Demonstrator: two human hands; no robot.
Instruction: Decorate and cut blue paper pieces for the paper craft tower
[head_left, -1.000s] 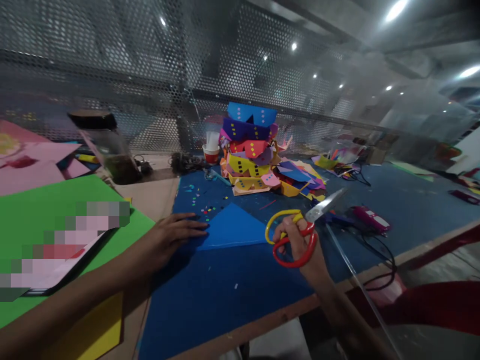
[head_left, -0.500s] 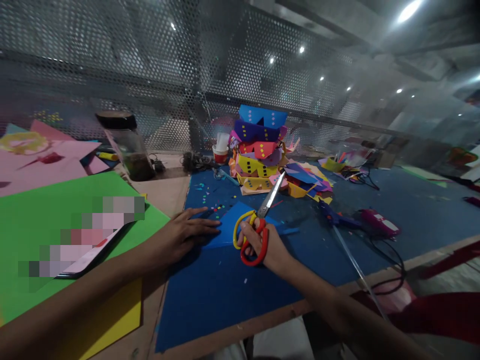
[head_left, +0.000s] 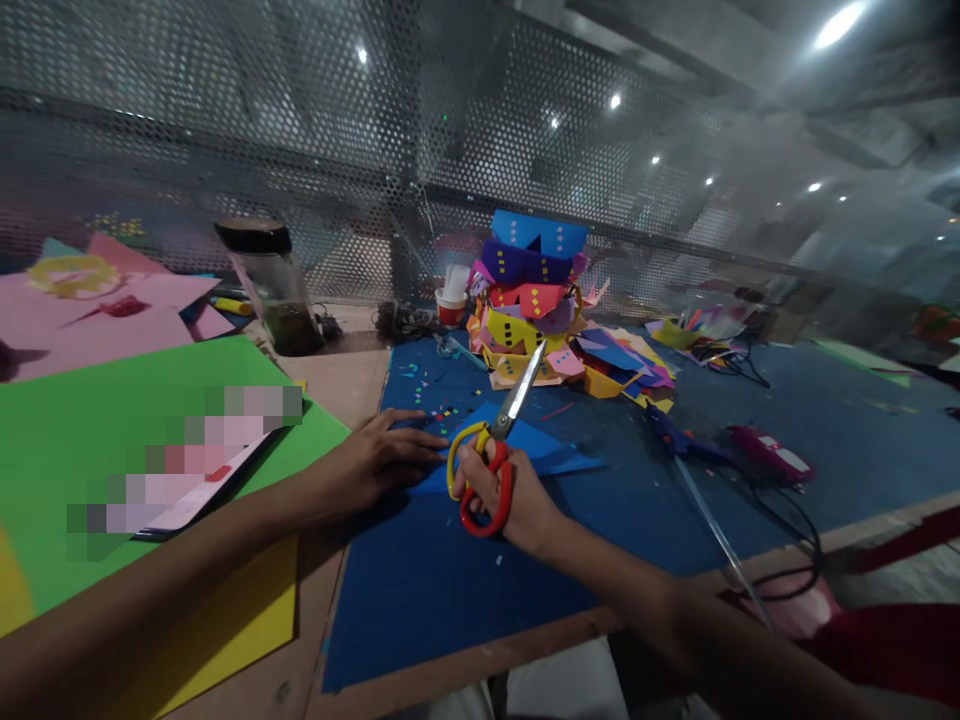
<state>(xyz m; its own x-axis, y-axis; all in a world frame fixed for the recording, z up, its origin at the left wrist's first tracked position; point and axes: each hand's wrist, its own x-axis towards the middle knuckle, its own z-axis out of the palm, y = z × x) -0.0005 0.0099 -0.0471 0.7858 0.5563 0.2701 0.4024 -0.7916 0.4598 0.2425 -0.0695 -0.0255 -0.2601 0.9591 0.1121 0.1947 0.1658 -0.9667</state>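
My right hand (head_left: 517, 495) grips a pair of scissors (head_left: 517, 400) with one yellow and one red handle. Their blades are together and point up and away from me. Under the scissors lies a piece of bright blue paper (head_left: 555, 450), partly covered by my hands. My left hand (head_left: 382, 455) rests palm down at the paper's left edge, fingers stretched out and holding nothing. Small coloured paper bits (head_left: 444, 413) are scattered just beyond its fingertips.
Colourful paper masks (head_left: 536, 265) are stacked at the back beside paper scraps (head_left: 626, 355). A blue glue gun (head_left: 686, 440) lies to the right, its cord trailing. Leftward are green paper (head_left: 97, 400), a phone (head_left: 217, 490) and a dark-lidded jar (head_left: 274, 290). A red-and-white cup (head_left: 451, 308) stands behind.
My right hand has moved left across the blue paper with the scissors, and more of the paper's right side shows. My left hand stays flat. The view has shifted slightly.
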